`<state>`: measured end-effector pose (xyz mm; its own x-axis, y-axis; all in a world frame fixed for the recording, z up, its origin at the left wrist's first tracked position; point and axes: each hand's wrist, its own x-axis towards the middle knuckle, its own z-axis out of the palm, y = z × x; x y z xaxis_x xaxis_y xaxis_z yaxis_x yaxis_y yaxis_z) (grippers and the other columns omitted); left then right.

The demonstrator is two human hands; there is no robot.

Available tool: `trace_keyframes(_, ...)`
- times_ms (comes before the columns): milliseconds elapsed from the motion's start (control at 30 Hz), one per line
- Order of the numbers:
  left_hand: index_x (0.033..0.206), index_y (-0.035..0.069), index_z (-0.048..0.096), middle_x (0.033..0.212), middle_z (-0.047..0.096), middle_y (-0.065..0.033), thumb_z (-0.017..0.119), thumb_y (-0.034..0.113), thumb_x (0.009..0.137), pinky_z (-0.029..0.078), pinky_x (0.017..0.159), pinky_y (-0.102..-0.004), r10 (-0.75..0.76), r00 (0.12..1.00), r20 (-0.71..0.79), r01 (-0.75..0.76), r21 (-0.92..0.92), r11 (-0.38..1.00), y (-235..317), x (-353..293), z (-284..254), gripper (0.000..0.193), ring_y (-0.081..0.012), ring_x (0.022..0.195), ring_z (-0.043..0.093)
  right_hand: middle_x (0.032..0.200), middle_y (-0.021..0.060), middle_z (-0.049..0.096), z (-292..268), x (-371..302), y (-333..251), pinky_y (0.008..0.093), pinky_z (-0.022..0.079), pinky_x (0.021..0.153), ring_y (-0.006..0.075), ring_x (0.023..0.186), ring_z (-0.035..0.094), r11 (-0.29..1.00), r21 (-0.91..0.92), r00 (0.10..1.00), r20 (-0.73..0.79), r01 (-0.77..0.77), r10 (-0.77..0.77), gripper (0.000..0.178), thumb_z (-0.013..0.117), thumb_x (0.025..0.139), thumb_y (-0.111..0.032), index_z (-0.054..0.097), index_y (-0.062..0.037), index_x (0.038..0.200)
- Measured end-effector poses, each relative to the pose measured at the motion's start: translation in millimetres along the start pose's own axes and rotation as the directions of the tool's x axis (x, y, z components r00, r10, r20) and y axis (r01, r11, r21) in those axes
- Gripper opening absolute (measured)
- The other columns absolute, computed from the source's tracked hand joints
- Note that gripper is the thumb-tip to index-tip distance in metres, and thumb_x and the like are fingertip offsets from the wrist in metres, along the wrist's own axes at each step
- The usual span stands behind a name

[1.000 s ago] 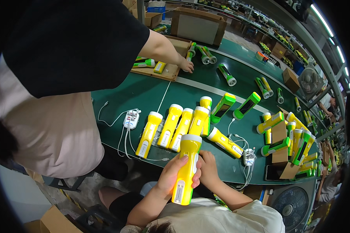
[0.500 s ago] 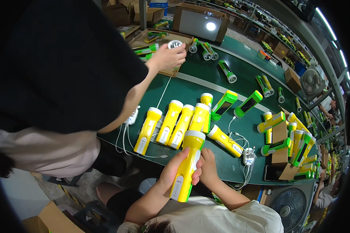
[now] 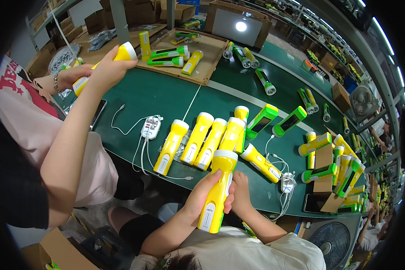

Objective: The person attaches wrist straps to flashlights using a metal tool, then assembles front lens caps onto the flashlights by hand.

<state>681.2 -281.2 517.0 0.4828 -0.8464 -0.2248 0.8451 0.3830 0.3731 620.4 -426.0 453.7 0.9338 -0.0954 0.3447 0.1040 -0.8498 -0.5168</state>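
My left hand [image 3: 200,198] is wrapped round a yellow and green flashlight [image 3: 217,192], its white head pointing up and away from me. Just to the right of it, my right hand [image 3: 242,191] has curled fingers; what they hold, if anything, is hidden. Beyond the held flashlight, several yellow flashlights [image 3: 170,148] stand in a row on the green table [image 3: 135,96]. Another flashlight [image 3: 261,163] lies tilted to their right, close to a white cable. Two green ones with dark panels [image 3: 262,121] lean behind.
At left a co-worker's hands [image 3: 105,67] hold a yellow flashlight. A wooden tray [image 3: 207,74] contains several flashlights. White chargers with cables [image 3: 151,128] lie on the table. A cardboard box [image 3: 323,163] crowded with flashlights stands at right, above a fan [image 3: 329,243].
The co-worker's arm has withdrawn from the tray to the left, uncovering the tray and table; both their hands now show on a flashlight. My hands and flashlight have barely moved.
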Motion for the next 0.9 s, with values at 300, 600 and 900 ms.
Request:
trace_keyframes(300,0.105,0.006,0.046,0.082,0.053,-0.0080,0.046,0.042,0.094,0.048,0.048,-0.0274,0.009,1.000,0.003,-0.009,0.011,1.000,1,-2,7,0.037,-0.0140,0.057,0.053,0.103,0.0072,0.055,0,1,0,0.0382,0.034,0.081,0.0270,0.099,0.050,0.999,0.037,1.000,0.005,-0.028,0.028,0.031,0.063,0.068,-0.014,0.061,-0.0054,0.098)
trace_keyframes(600,0.106,0.006,0.045,0.083,0.053,-0.0088,0.048,0.038,0.093,0.049,0.049,-0.0280,0.023,1.000,0.017,-0.023,0.036,0.999,-4,-3,5,0.035,-0.0152,0.059,0.055,0.102,0.0067,0.056,1,-3,5,0.0381,0.034,0.083,0.0272,0.098,0.050,0.999,0.007,0.998,-0.038,-0.047,0.048,0.029,0.063,0.066,-0.009,0.062,-0.0050,0.095)
trace_keyframes(900,0.116,0.006,0.035,0.091,0.053,-0.0114,0.050,0.020,0.094,0.051,0.053,-0.0332,0.161,0.984,0.078,-0.173,0.193,0.966,-11,-4,5,0.030,-0.0187,0.065,0.058,0.110,0.0098,0.053,-15,3,-15,0.0356,0.037,0.093,0.0206,0.103,0.050,0.362,0.898,0.906,0.085,-0.250,0.415,0.040,0.046,0.095,-0.031,0.047,-0.0008,0.122)
